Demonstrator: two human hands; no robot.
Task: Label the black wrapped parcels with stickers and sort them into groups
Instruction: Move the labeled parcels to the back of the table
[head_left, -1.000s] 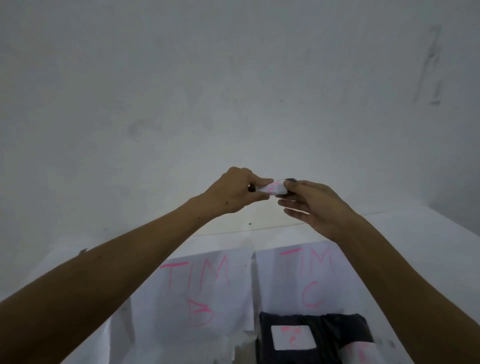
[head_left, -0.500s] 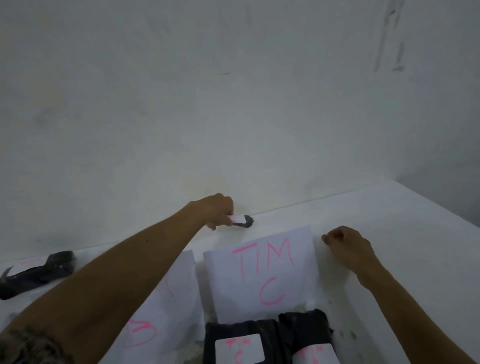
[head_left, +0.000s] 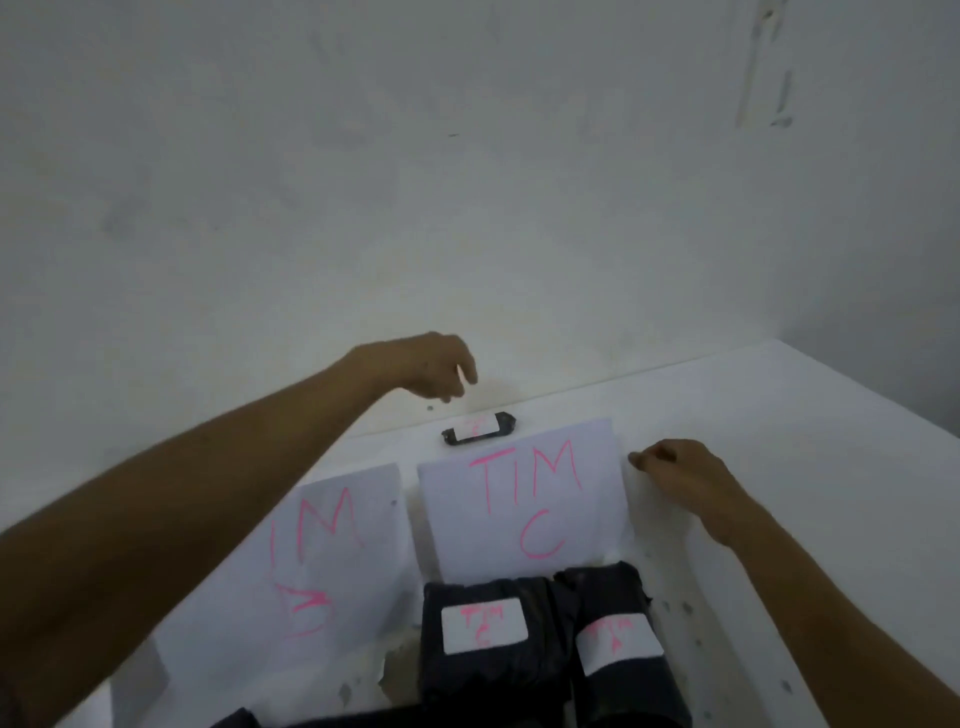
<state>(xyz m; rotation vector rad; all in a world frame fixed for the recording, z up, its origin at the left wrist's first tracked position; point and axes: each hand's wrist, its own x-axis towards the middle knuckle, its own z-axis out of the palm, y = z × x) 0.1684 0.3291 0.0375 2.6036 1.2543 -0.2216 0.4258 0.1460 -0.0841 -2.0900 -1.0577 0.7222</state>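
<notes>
Two bare hands are hovering over a white bench (head_left: 779, 426) set against a pale wall (head_left: 467, 182). Taking the sheet marked "TIM C" (head_left: 524, 499) as the landmark, the left hand (head_left: 436, 369) is hanging above and beyond its far edge, fingers drooping loosely downward and gripping nothing. Directly beneath those fingers, just past the sheet's far edge, a small black parcel (head_left: 479, 428) is lying on its side on the bench, a white sticker with blurred pink writing showing on top; the hand is sitting clear of it. The right hand (head_left: 675, 470) is resting just beside the sheet's right edge, fingers curled in toward the palm; whether anything is pinched between them cannot be told. Overlapping the sheet's near edge, two larger black wrapped parcels are lying side by side and touching: the left parcel (head_left: 483, 670) is wearing a pink-lettered sticker (head_left: 484, 625), and the right parcel (head_left: 623, 691) is carrying its own sticker (head_left: 615, 642). Left of the landmark, a second pink-lettered sheet (head_left: 332, 561) is lying partly under the left forearm.
</notes>
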